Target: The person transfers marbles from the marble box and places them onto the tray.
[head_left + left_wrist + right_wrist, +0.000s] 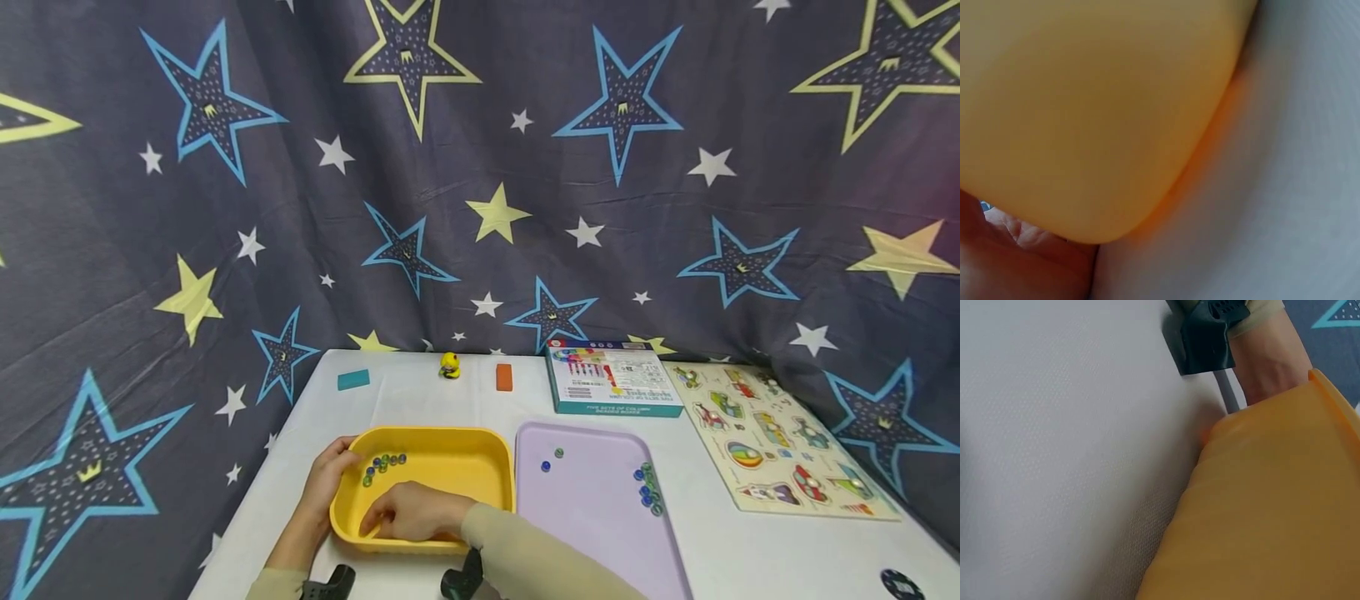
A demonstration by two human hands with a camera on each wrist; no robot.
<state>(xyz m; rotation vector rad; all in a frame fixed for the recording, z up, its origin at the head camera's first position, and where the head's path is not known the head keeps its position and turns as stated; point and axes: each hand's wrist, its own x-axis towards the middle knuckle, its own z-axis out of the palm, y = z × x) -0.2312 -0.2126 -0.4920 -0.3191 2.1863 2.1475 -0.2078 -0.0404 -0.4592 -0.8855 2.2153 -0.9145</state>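
My left hand (324, 482) grips the left rim of a yellow tray (457, 458). In the left wrist view the tray's wall (1097, 125) fills much of the picture, with part of that hand (1035, 256) below it. My right hand (416, 510) reaches down inside the tray near its front left, fingers bent toward the floor of the tray. Its fingertips are hidden, and I cannot tell what they hold. Several blue and green glass marbles (385, 462) lie in the tray's back left corner. The right wrist view shows the tray's outer wall (1260, 506) and the left wrist (1269, 359).
Right of the yellow tray lies a lilac tray (585, 533) with several marbles (647, 490) along its right side and two near its back left. Behind are a teal block (353, 380), a yellow duck (449, 366), an orange block (504, 377), a box (615, 383) and a picture puzzle board (776, 442).
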